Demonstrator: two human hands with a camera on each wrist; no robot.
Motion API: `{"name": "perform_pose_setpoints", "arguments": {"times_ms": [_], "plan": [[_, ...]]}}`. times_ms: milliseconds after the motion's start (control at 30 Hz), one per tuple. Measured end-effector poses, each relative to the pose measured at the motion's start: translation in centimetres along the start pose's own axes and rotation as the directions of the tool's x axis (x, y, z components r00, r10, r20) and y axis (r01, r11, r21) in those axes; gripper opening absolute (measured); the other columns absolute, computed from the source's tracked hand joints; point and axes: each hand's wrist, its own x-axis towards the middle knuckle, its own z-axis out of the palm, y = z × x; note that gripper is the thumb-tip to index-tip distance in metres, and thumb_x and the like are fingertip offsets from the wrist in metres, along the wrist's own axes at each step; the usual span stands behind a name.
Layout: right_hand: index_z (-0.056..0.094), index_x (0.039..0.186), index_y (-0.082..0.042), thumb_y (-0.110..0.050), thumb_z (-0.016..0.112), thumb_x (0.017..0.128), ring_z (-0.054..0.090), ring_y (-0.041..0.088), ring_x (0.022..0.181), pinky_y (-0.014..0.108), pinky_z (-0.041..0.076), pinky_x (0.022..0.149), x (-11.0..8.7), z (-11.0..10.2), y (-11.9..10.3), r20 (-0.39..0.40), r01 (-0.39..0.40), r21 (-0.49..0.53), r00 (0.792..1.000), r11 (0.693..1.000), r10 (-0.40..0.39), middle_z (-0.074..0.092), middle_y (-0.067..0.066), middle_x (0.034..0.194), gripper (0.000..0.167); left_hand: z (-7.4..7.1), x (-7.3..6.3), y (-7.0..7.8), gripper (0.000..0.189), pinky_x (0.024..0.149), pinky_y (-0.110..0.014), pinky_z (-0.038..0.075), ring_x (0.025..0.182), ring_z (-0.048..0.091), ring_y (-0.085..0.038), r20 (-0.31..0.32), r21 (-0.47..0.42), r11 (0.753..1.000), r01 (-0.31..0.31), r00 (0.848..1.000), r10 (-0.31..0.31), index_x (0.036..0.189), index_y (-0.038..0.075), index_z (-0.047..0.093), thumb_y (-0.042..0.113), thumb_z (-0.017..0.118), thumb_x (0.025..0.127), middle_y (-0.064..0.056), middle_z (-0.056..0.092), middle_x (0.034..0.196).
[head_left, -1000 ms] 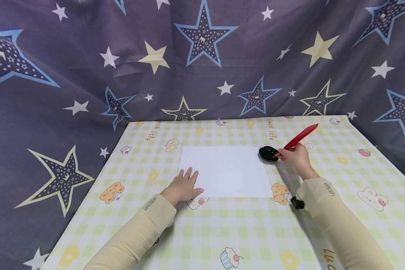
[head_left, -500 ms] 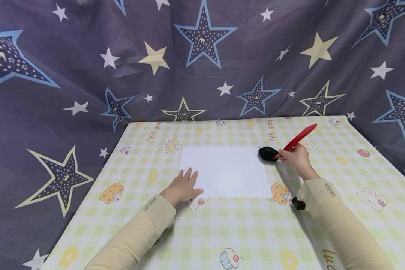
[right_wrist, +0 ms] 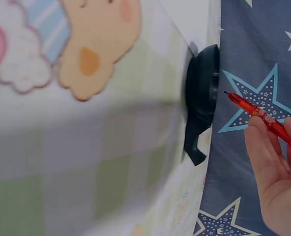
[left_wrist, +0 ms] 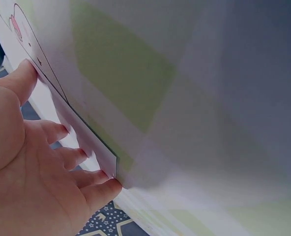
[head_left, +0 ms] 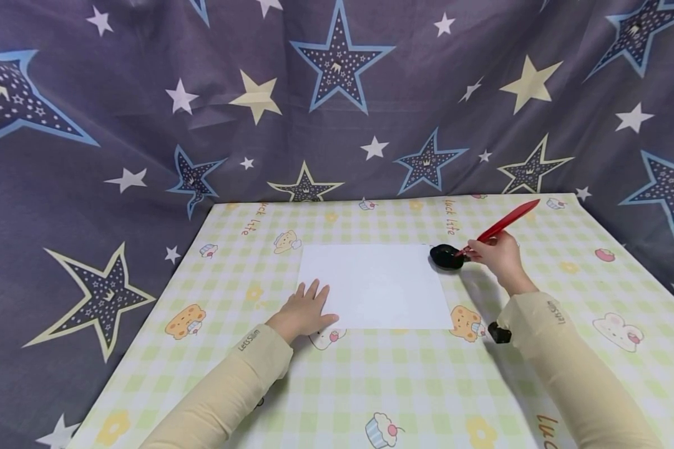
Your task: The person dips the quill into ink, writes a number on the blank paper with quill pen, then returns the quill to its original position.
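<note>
My right hand (head_left: 502,259) pinches a red feather pen (head_left: 508,223), its plume pointing up to the right. In the right wrist view, the slim red barrel of the pen (right_wrist: 258,112) ends in a dark tip, apart from a black rounded stand (right_wrist: 202,91) with a short stub. From the head view, the tip overlaps this black stand (head_left: 446,257) by the paper's right side. My left hand (head_left: 302,313) rests with spread fingers on the lower left corner of a white sheet of paper (head_left: 376,287). The left wrist view shows its fingertips along the paper's edge (left_wrist: 99,152).
A green-and-white checked cloth (head_left: 427,380) with cartoon prints covers the table. Behind it and along the left hangs a dark curtain (head_left: 191,50) patterned with stars. A small black object (head_left: 499,333) sits at the right sleeve's cuff.
My right hand has moved slightly up and to the right, raising the feather pen relative to the black stand. The left hand and the paper have stayed put.
</note>
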Motion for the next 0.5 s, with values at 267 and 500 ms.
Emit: {"name": "perform_pose_setpoints", "arguments": {"times_ms": [267,500], "plan": [[0.046,0.099,0.005,-0.009,0.059,0.089,0.066,0.008,0.065,0.03,0.054,0.071,0.6,1.0,-1.3,-0.022,0.047,-0.018,0.999,0.999,-0.048,0.064,0.012,0.084,0.021,-0.1,-0.2,0.0,0.07,0.108,-0.053,0.011,0.135,0.004,-0.042,0.004,-0.001,1.0,0.005,1.0,-0.005,0.146,0.003,0.02,0.044,0.044,0.095,-0.02,0.008,0.151],[0.046,0.098,0.005,-0.007,0.061,0.088,0.064,0.006,0.063,0.026,0.054,0.069,0.9,2.6,-2.7,-0.024,0.044,0.03,0.999,0.999,-0.043,0.061,0.016,0.088,0.021,-0.2,-0.2,0.0,0.07,0.108,-0.052,0.011,0.135,0.004,-0.042,0.005,-0.004,1.0,0.002,1.0,-0.002,0.146,0.004,0.02,0.044,0.044,0.095,-0.02,0.008,0.151]]}}
